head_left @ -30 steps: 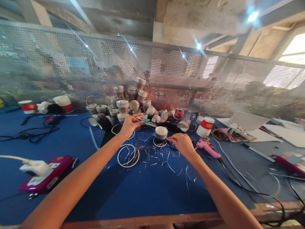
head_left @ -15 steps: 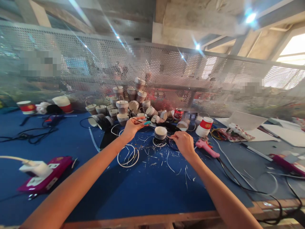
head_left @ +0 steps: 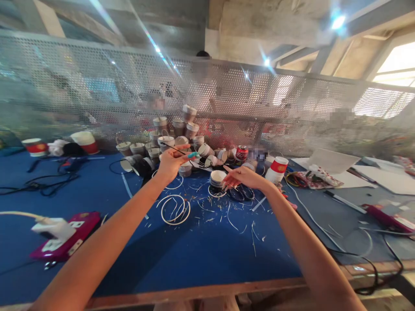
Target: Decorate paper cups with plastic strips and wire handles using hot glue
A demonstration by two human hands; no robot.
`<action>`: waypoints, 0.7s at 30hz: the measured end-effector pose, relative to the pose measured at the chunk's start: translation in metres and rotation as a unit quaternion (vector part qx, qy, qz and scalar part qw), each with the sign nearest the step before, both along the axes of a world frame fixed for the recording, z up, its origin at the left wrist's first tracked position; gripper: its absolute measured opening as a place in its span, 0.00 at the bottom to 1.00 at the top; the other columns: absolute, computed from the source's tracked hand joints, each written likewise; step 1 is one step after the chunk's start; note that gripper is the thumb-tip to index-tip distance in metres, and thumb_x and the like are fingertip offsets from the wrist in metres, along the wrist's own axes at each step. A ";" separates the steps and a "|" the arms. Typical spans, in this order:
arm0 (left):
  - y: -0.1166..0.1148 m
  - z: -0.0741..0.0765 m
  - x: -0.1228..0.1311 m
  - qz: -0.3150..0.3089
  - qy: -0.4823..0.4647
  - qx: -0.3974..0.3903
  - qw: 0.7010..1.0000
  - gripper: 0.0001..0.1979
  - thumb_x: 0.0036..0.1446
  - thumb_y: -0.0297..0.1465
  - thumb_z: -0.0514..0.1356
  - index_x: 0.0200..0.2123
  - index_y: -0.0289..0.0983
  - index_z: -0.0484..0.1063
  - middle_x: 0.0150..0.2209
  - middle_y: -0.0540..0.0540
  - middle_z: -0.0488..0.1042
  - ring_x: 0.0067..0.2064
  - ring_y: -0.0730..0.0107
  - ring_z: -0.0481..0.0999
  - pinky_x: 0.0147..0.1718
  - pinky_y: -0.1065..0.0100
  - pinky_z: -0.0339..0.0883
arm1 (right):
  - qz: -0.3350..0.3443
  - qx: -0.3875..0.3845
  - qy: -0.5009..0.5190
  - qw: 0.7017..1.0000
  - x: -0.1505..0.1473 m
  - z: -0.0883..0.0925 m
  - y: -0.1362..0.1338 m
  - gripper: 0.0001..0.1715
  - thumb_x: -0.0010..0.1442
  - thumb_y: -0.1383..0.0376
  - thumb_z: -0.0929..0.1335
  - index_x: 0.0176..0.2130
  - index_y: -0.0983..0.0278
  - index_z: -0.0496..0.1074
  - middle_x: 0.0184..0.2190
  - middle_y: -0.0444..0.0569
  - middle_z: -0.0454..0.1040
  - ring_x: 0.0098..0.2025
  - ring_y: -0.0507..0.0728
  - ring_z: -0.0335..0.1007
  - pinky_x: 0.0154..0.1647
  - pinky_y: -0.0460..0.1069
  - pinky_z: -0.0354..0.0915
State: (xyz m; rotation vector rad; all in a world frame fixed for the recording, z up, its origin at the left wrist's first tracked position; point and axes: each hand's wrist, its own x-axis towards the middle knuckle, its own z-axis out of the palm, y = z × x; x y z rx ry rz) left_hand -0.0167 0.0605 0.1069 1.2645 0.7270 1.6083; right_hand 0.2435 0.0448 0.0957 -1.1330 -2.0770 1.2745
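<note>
- Small round white-and-grey cup (head_left: pixel 216 178) stands on the flat blue table (head_left: pixel 207 255), between both hands.
- Left hand (head_left: pixel 173 163) pinches a small teal thing (head_left: pixel 193 154).
- Right hand (head_left: pixel 243 176) is at the cup's side; cannot tell if it grips.

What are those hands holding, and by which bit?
The left hand holds a small teal thing; by which part, I can't tell. Whether the right hand holds anything is unclear.

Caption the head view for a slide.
Right hand at a round white cup; left hand before piled white-rimmed cups on blue tabletop.
</note>
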 end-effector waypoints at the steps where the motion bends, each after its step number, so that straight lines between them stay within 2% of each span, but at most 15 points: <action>1: 0.000 0.002 -0.001 0.003 -0.005 0.003 1.000 0.23 0.30 0.28 0.71 0.36 0.33 0.74 0.22 0.50 0.77 0.29 0.66 0.78 0.35 0.67 0.70 | 0.009 -0.019 0.010 1.000 0.003 -0.001 0.004 0.29 0.58 0.48 0.59 0.35 0.68 0.76 0.32 0.54 0.78 0.32 0.54 0.74 0.35 0.48 0.68; 3: -0.001 0.005 -0.002 0.011 -0.010 0.009 1.000 0.23 0.30 0.27 0.71 0.35 0.33 0.74 0.21 0.50 0.77 0.28 0.66 0.78 0.34 0.68 0.70 | 0.025 -0.026 0.019 0.999 0.006 -0.002 0.007 0.33 0.57 0.45 0.59 0.36 0.69 0.76 0.32 0.55 0.78 0.34 0.55 0.74 0.38 0.50 0.68; 5: -0.002 0.007 -0.002 0.022 -0.010 0.014 1.000 0.22 0.30 0.27 0.71 0.34 0.33 0.74 0.21 0.50 0.76 0.27 0.66 0.78 0.32 0.68 0.70 | 0.039 0.002 0.001 0.999 0.006 -0.002 0.007 0.33 0.55 0.44 0.60 0.36 0.68 0.76 0.33 0.54 0.78 0.35 0.55 0.74 0.40 0.50 0.67; 8: -0.002 0.009 -0.003 0.040 -0.010 0.023 0.999 0.21 0.29 0.27 0.71 0.33 0.34 0.74 0.20 0.50 0.76 0.27 0.66 0.78 0.29 0.70 0.69 | 0.047 0.085 -0.058 0.994 0.007 -0.001 0.004 0.27 0.54 0.47 0.64 0.34 0.66 0.77 0.32 0.51 0.78 0.36 0.55 0.74 0.40 0.48 0.66; 11: -0.002 0.008 -0.003 0.052 -0.015 0.031 0.998 0.22 0.29 0.28 0.71 0.33 0.33 0.74 0.19 0.51 0.75 0.25 0.68 0.77 0.28 0.71 0.69 | 0.016 0.128 -0.082 0.988 0.013 -0.003 0.001 0.24 0.55 0.49 0.64 0.33 0.66 0.77 0.30 0.50 0.78 0.35 0.55 0.74 0.38 0.47 0.66; 13: 0.000 0.009 -0.004 0.059 -0.024 0.033 0.997 0.21 0.29 0.28 0.71 0.32 0.33 0.74 0.19 0.51 0.75 0.25 0.69 0.77 0.28 0.71 0.69 | -0.004 0.119 -0.086 0.989 0.020 -0.009 0.000 0.25 0.57 0.50 0.62 0.32 0.66 0.77 0.28 0.51 0.78 0.33 0.54 0.74 0.36 0.47 0.67; 17: 0.004 0.014 -0.011 0.083 -0.070 0.046 0.993 0.19 0.29 0.27 0.71 0.31 0.33 0.74 0.20 0.51 0.75 0.25 0.72 0.76 0.29 0.72 0.69 | -0.037 0.036 -0.114 0.992 0.036 -0.023 -0.002 0.30 0.61 0.51 0.57 0.24 0.67 0.75 0.23 0.53 0.77 0.23 0.53 0.73 0.27 0.46 0.68; 19: 0.005 0.017 -0.015 0.086 -0.092 0.049 0.991 0.18 0.31 0.26 0.71 0.31 0.33 0.74 0.20 0.52 0.75 0.25 0.73 0.76 0.32 0.71 0.70 | -0.083 0.015 -0.109 0.991 0.040 -0.026 -0.003 0.32 0.62 0.51 0.55 0.24 0.66 0.75 0.24 0.54 0.77 0.20 0.52 0.72 0.25 0.46 0.68; 21: 0.006 0.018 -0.016 0.075 -0.098 0.036 0.992 0.16 0.33 0.24 0.70 0.31 0.33 0.74 0.21 0.52 0.75 0.26 0.74 0.76 0.33 0.71 0.71 | -0.151 0.042 -0.067 0.985 0.040 -0.024 -0.002 0.31 0.62 0.52 0.54 0.27 0.66 0.74 0.26 0.53 0.77 0.22 0.53 0.73 0.25 0.46 0.68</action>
